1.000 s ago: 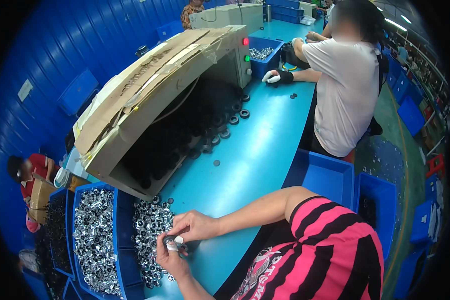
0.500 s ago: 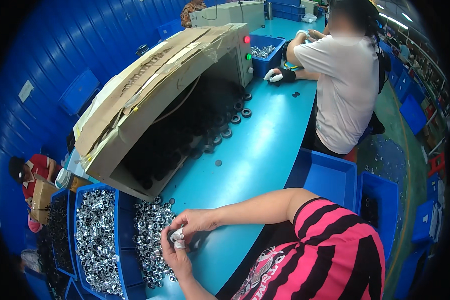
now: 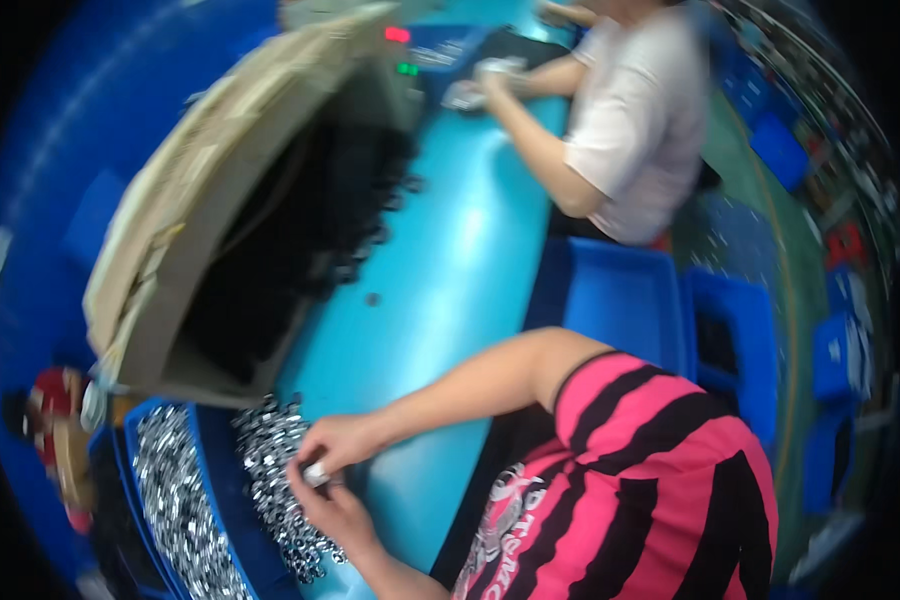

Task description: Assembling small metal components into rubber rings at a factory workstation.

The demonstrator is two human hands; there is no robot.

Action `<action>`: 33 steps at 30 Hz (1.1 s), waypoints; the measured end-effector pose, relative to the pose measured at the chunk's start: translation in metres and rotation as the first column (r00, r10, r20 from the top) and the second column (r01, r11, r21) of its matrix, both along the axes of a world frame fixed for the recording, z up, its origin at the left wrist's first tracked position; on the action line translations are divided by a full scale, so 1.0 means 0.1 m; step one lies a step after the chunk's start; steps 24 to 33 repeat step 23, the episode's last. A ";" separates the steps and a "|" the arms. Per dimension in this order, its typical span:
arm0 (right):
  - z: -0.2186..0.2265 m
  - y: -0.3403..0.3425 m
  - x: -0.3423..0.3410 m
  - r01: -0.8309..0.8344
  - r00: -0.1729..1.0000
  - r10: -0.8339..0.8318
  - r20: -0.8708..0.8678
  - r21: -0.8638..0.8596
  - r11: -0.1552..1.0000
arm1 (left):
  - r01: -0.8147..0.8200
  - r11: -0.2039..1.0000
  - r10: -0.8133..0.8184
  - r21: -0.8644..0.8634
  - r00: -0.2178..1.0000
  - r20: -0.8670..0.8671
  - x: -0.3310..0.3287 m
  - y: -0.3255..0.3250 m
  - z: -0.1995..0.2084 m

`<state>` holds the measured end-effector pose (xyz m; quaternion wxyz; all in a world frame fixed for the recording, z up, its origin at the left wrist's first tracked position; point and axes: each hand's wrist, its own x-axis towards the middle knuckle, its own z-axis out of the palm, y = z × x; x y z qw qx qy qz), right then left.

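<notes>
My right hand and my left hand meet over the near end of the turquoise table. Their fingers are closed together around a small round dark part, mostly hidden by the fingers and blurred. White wrapping shows on a fingertip between them. Just left of my hands, a heap of shiny silver metal rings lies loose on the table.
A blue bin of silver pieces stands at the left. Behind is a beige machine housing with black rings spilling out. A co-worker sits at far right; blue trays stand by the table's right side.
The whole view has swung, so the scene sits further left and higher, and is blurred. My hands stay together at the heap. The co-worker's hands have come together.
</notes>
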<state>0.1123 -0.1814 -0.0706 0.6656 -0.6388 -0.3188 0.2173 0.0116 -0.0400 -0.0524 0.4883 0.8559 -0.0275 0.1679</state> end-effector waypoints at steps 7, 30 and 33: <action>-0.04 0.32 -0.17 0.338 0.939 -0.327 0.104 -0.126 0.933 | -0.105 0.992 0.102 0.070 0.994 0.040 -0.05 0.03 -0.05; 0.05 0.57 -0.39 0.537 0.843 -0.516 0.151 -0.206 0.818 | -0.232 0.951 0.210 0.204 0.970 0.126 -0.08 0.25 -0.17; 0.05 0.57 -0.39 0.537 0.843 -0.516 0.151 -0.206 0.818 | -0.232 0.951 0.210 0.204 0.970 0.126 -0.08 0.25 -0.17</action>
